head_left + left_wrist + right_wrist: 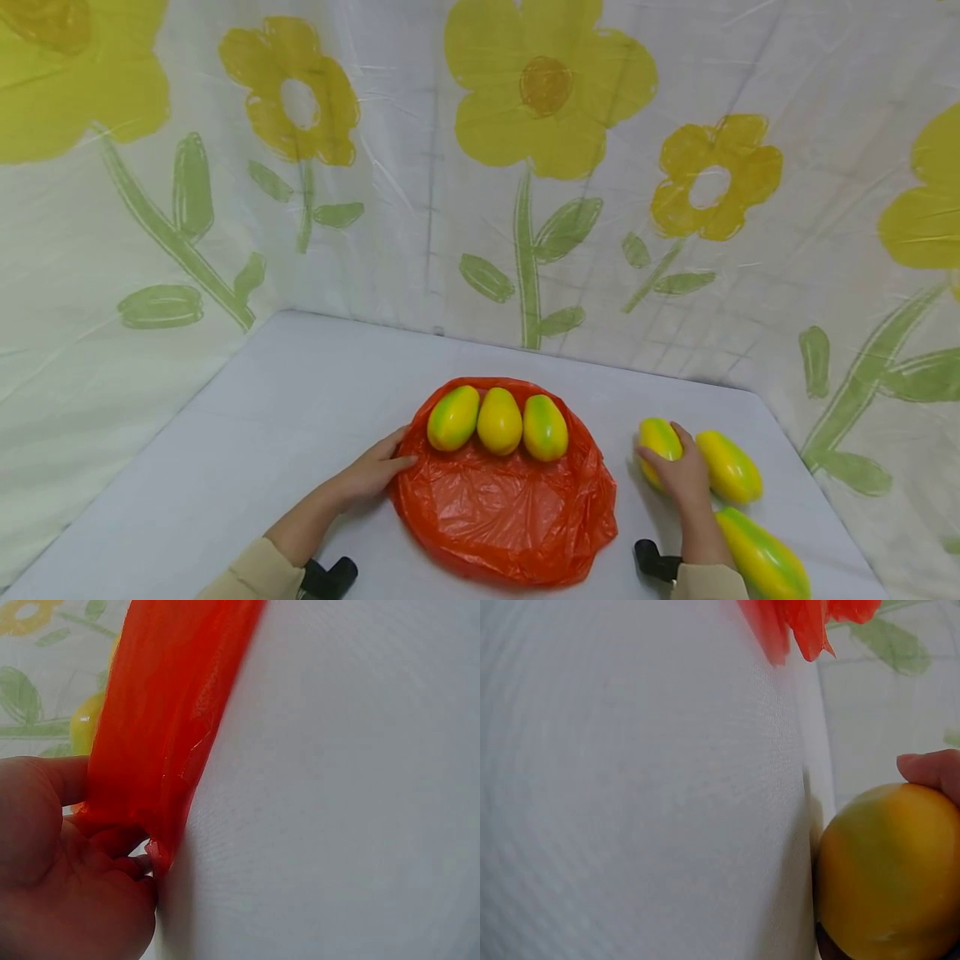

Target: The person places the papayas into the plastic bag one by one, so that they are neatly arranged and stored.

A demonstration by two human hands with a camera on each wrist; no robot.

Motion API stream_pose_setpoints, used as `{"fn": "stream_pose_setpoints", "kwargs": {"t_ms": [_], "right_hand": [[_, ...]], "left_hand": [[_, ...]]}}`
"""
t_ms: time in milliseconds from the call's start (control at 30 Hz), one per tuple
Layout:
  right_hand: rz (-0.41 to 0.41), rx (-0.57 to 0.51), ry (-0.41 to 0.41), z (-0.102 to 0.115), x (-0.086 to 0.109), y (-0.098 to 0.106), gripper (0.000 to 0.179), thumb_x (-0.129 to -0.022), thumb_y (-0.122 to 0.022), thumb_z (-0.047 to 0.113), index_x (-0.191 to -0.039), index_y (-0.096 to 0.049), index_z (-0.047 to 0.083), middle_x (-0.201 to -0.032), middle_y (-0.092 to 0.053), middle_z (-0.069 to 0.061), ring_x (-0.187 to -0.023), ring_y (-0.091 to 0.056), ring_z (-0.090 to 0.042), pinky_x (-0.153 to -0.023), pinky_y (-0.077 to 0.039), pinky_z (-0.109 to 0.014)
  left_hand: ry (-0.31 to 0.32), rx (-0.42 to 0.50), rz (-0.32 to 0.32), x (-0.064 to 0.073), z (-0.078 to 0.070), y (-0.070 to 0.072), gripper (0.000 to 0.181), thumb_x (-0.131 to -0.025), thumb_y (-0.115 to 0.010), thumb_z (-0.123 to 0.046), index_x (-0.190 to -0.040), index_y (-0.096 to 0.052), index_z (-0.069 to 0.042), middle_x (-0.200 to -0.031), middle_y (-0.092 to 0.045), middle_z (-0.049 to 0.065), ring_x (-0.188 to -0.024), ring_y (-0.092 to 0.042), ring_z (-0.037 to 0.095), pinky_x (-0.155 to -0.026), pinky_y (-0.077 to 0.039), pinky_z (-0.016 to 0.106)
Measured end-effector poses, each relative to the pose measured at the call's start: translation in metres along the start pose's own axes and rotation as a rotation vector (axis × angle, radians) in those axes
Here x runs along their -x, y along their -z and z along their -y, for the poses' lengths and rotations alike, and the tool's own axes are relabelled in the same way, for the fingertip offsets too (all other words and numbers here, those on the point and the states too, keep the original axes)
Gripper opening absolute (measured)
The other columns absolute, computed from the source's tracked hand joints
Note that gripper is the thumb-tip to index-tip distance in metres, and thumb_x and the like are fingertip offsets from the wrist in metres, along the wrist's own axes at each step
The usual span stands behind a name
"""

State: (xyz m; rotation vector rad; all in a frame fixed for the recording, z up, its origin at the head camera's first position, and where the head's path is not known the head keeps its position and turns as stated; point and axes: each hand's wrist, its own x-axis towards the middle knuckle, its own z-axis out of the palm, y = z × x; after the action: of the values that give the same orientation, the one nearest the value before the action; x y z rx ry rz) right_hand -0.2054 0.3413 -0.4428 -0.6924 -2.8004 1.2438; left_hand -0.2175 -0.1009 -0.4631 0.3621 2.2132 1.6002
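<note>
A long papaya [765, 554] lay on the near right side of the red plastic bag [510, 521], well apart from it. A little farther off, to the right of the bag, the right hand [688, 473] grasped another papaya [657, 435], the thumb on the side facing the bag. I could not tell whether the fruit's underside had left the tabletop [322, 375]. Just beyond that hand, on the side away from the bag, lay a third papaya [729, 467].

At the bag's left side the left hand [373, 467] grasped the rim, thumb lapped over the inner face and other fingers outside, against the film. Inside the bag's far part sat three more, the left papaya [453, 418], the middle papaya [498, 422] and the right papaya [545, 427], in a close row, with the near part of the bag bare. Past the bag's far edge hung a flowered curtain [397, 167].

The step in hand seemed to be securing the right hand's fruit. Its rounded skin looked smooth, so that grip probably worked best spread round the widest part, thumb opposing the fingers, with even pressure and knuckles kept off the neighbouring papaya. The left grip called for a light, steady pinch, since the thin film could have folded inward or stretched under a hard pull.
</note>
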Motion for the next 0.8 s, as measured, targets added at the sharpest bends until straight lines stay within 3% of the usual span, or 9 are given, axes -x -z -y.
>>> {"fn": "stream_pose_setpoints", "kwargs": {"t_ms": [200,600,800], "right_hand": [[-0.006,-0.040,-0.019,0.002,0.001,0.001,0.089,-0.086,-0.059,0.045,-0.151,-0.007,0.012,-0.149,-0.017,-0.027,-0.127,-0.025,-0.043,-0.108,-0.024,-0.061],[-0.089,-0.286,-0.122,0.022,0.010,0.009,0.088,-0.083,-0.059,0.054,-0.151,-0.011,0.023,-0.148,-0.019,-0.023,-0.123,-0.026,-0.039,-0.103,-0.032,-0.056],[-0.055,-0.432,-0.157,0.030,0.017,0.007,0.089,-0.081,-0.059,0.057,-0.150,-0.012,0.027,-0.149,-0.016,-0.019,-0.117,-0.029,-0.032,-0.091,-0.038,-0.038]], "left_hand": [[0.003,-0.007,-0.005,-0.002,0.001,0.000,0.058,-0.097,-0.046,-0.019,-0.148,-0.021,-0.007,-0.151,-0.029,0.015,-0.137,-0.029,0.035,-0.107,-0.034,0.052],[0.006,0.003,-0.001,-0.001,0.001,-0.001,0.058,-0.096,-0.046,-0.020,-0.148,-0.022,-0.007,-0.151,-0.030,0.015,-0.136,-0.031,0.035,-0.107,-0.034,0.052],[-0.008,0.006,0.005,-0.001,0.002,0.000,0.058,-0.097,-0.046,-0.020,-0.148,-0.022,-0.007,-0.150,-0.030,0.015,-0.136,-0.032,0.034,-0.107,-0.035,0.051]]}}
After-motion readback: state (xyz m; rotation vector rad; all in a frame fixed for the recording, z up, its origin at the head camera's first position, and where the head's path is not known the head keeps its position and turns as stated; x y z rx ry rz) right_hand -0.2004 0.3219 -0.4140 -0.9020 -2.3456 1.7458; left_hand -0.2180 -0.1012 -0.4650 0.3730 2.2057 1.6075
